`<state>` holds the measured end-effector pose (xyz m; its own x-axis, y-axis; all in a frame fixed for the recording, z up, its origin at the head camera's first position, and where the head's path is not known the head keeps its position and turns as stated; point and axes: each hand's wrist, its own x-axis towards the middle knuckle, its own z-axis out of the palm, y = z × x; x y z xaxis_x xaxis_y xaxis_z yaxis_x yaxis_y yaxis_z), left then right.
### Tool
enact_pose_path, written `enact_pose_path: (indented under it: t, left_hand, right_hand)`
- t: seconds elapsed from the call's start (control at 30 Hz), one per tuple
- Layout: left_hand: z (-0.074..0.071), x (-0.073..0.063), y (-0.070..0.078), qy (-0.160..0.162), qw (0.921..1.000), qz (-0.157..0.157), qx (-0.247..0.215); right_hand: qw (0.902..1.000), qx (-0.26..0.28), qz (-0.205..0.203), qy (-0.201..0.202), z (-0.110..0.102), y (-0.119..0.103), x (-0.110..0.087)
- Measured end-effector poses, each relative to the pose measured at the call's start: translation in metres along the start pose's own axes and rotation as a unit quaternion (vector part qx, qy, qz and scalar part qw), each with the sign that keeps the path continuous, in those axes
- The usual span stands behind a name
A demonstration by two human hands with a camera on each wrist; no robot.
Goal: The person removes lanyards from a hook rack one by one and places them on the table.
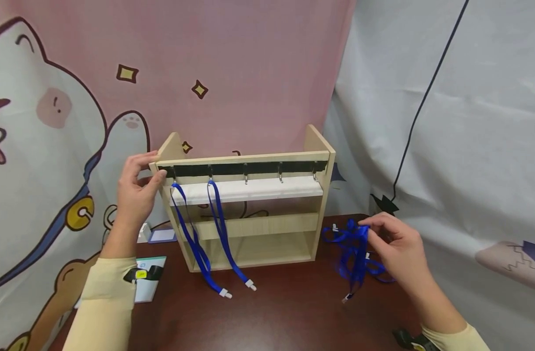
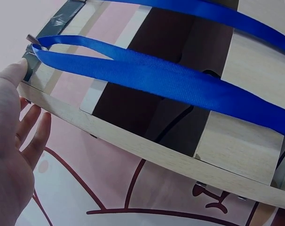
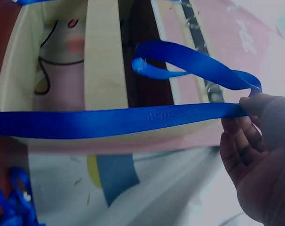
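Note:
A small wooden shelf rack (image 1: 267, 225) stands on the table, a black strip with several metal hooks along its upper front. My left hand (image 1: 137, 185) holds its upper left corner, thumb on the front near the strip's end and fingers round the side panel (image 2: 133, 139). Two blue lanyards hang from the two leftmost hooks, one lanyard (image 1: 191, 239) at the far left and another lanyard (image 1: 223, 234) beside it, their white clips low in front. To the right of the rack, my right hand (image 1: 396, 241) pinches a blue lanyard (image 3: 114, 123) between thumb and fingers; its strap loops and trails down.
A tangle of blue lanyards (image 3: 15, 202) lies on the dark table (image 1: 267, 312), right of the rack. A white card or booklet (image 1: 148, 280) and a blue-edged item (image 1: 163, 236) lie to the left. Printed cloth (image 1: 249, 73) hangs behind, with pale cloth (image 1: 469, 161) at right.

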<state>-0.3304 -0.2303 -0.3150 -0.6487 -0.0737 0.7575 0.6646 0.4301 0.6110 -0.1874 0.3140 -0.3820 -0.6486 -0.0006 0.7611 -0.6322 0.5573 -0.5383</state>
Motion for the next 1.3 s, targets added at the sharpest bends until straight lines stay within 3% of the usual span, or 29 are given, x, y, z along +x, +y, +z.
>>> enact_pose_path:
  t: [0.2, 0.33, 0.63, 0.83, 1.03, 1.3]
  left_hand:
    - [0.0, -0.001, -0.003, -0.001, 1.0, 0.0, -0.002]
    - [0.0, 0.0, -0.005, -0.001, 1.0, -0.003, 0.0]
    - [0.001, 0.0, -0.002, -0.001, 1.0, -0.005, 0.001]
    - [0.001, 0.0, -0.002, 0.001, 1.0, -0.004, -0.001]
    - [0.002, 0.0, 0.003, 0.002, 1.0, 0.001, -0.008]
    - [0.002, -0.001, 0.004, 0.003, 0.9999, 0.001, -0.01]
  right_hand:
    - [0.9989, -0.042, -0.016, 0.015, -0.015, 0.02, -0.011]
    - [0.9983, -0.052, -0.004, 0.026, -0.021, 0.026, -0.012]
    - [0.9991, -0.04, 0.014, 0.009, -0.012, 0.032, -0.011]
    - [0.999, -0.003, 0.041, -0.015, -0.002, 0.031, -0.015]
    - [0.9973, -0.016, 0.059, -0.04, -0.004, 0.037, -0.024]
    - [0.9846, -0.051, 0.101, -0.133, -0.023, 0.051, -0.042]
